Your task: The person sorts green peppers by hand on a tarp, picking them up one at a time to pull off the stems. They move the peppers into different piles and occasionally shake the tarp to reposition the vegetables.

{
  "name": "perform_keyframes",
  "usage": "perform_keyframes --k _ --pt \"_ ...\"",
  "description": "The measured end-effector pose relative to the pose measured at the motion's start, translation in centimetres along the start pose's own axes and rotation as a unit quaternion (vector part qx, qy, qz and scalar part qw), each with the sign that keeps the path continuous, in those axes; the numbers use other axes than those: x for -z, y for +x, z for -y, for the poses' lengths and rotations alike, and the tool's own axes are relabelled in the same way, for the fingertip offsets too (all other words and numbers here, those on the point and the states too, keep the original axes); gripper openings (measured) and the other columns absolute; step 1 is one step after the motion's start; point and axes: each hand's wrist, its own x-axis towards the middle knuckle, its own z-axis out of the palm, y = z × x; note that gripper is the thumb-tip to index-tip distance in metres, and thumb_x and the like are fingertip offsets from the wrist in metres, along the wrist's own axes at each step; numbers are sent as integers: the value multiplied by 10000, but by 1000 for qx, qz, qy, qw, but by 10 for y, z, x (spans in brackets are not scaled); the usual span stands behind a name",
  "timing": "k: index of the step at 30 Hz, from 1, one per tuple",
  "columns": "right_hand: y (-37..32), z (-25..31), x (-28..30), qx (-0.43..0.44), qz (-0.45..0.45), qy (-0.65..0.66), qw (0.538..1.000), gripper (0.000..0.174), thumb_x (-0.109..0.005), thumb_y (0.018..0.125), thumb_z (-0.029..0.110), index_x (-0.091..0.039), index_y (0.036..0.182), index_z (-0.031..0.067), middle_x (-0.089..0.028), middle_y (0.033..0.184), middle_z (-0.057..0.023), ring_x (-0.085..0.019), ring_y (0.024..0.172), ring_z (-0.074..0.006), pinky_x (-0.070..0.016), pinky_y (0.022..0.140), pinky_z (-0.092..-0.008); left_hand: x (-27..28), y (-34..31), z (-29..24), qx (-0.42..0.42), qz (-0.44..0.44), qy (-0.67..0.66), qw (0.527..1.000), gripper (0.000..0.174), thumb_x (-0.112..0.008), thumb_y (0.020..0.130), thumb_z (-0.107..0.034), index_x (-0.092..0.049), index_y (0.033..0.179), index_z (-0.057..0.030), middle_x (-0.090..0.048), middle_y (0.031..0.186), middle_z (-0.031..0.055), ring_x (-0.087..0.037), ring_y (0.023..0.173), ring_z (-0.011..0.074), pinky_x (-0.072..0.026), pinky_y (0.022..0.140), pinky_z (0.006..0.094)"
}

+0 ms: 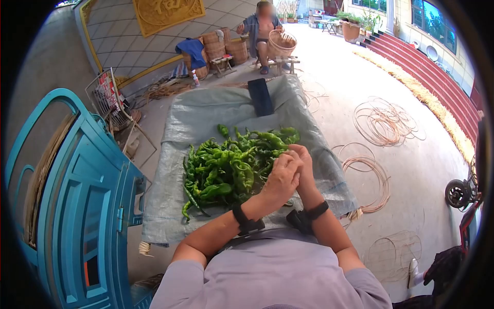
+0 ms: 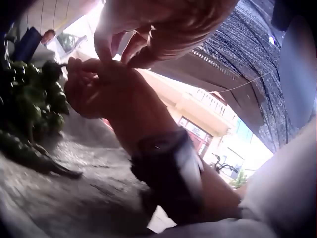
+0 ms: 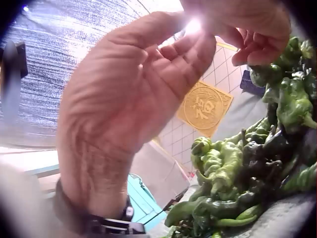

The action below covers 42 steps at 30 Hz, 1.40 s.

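Note:
Both hands meet over the right edge of a pile of green peppers (image 1: 226,167), on a grey woven sheet (image 1: 190,116). Fingers of the left hand (image 1: 280,180) touch the right hand (image 1: 304,167) around its thumb side. In the left wrist view the left hand (image 2: 173,29) reaches from above, thumb and fingertips against the right hand (image 2: 114,94). The right hand's other fingers curl loosely near a pepper (image 2: 52,72). The right wrist view shows the palm side of the left hand (image 3: 124,89) and the right hand (image 3: 252,25) above; glare hides what lies between their fingertips.
A dark flat object (image 1: 260,97) lies at the sheet's far edge. To the left stands a blue-green metal frame (image 1: 87,195). Coils of cane (image 1: 386,121) lie on the ground at the right. Farther back a seated person (image 1: 262,31) has a woven basket (image 1: 282,44).

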Motion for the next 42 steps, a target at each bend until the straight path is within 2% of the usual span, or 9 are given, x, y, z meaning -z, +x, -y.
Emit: perform_keyframes --k 4,8,13,18,22,28,32,35,42 --pt "-3 1 4 -13 -71 -69 995 201 -537 973 89 -532 1156 6 -640 974 -94 -603 782 -117 -525 673 -264 3 -9 -15 -57 92 -4 994 245 -707 774 -18 -630 1003 -61 -547 1057 123 -510 1055 353 -446 916 414" --pt "5 1 7 -3 -76 -37 996 199 -533 976 90 -533 1150 -5 -643 962 -87 -616 783 -123 -535 677 -279 0 -4 -25 -79 17 11 997 399 -775 750 -91 -614 1111 -40 -541 1140 153 -496 1085 348 -428 966 440" --pt "11 -22 15 45 -33 -27 998 228 -564 995 129 -525 1184 8 -614 1008 -61 -595 842 -103 -521 724 -254 2 4 -7 2 96 22 995 474 -813 728 -107 -605 1147 -31 -520 1165 149 -473 1098 347 -427 976 427" --pt "5 -5 5 -4 -104 -106 989 178 -534 974 98 -572 1132 26 -645 957 -73 -549 602 -83 -487 559 -245 -5 -19 -18 -110 234 -16 966 460 -808 732 -103 -593 1130 -24 -520 1195 160 -461 1112 352 -423 976 423" --pt "6 -10 10 64 -55 -6 996 175 -522 968 74 -578 1127 28 -644 961 -72 -548 602 -79 -485 553 -244 -1 -5 -25 -57 48 19 997 432 -784 743 -87 -584 1121 -27 -521 1195 172 -457 1111 368 -421 975 440" --pt "7 3 10 -6 -96 -87 992 172 -522 974 71 -570 1131 19 -637 985 -69 -576 735 -82 -501 647 -245 -5 -16 -19 -120 179 16 976 490 -782 753 -108 -549 1175 -18 -499 1209 171 -462 1115 388 -415 987 465" --pt "-1 0 14 44 -40 9 998 179 -535 967 83 -575 1127 12 -640 974 -76 -571 770 -80 -498 683 -242 1 -5 -24 -121 68 6 990 486 -816 723 -141 -566 1122 -23 -498 1196 157 -466 1118 382 -417 986 465" --pt "-1 4 8 38 -51 -5 998 196 -534 965 82 -571 1139 0 -646 975 -83 -572 801 -77 -499 703 -241 4 -1 -17 -83 97 13 992 470 -817 719 -134 -576 1109 -31 -497 1205 156 -464 1128 379 -419 985 458" --pt "3 7 14 4 -98 -86 991 191 -512 959 82 -580 1130 29 -672 970 -73 -608 603 -93 -497 548 -233 23 -11 -15 -103 240 -102 960 320 -804 736 -105 -647 1012 -65 -575 1112 99 -529 1104 299 -439 980 390"
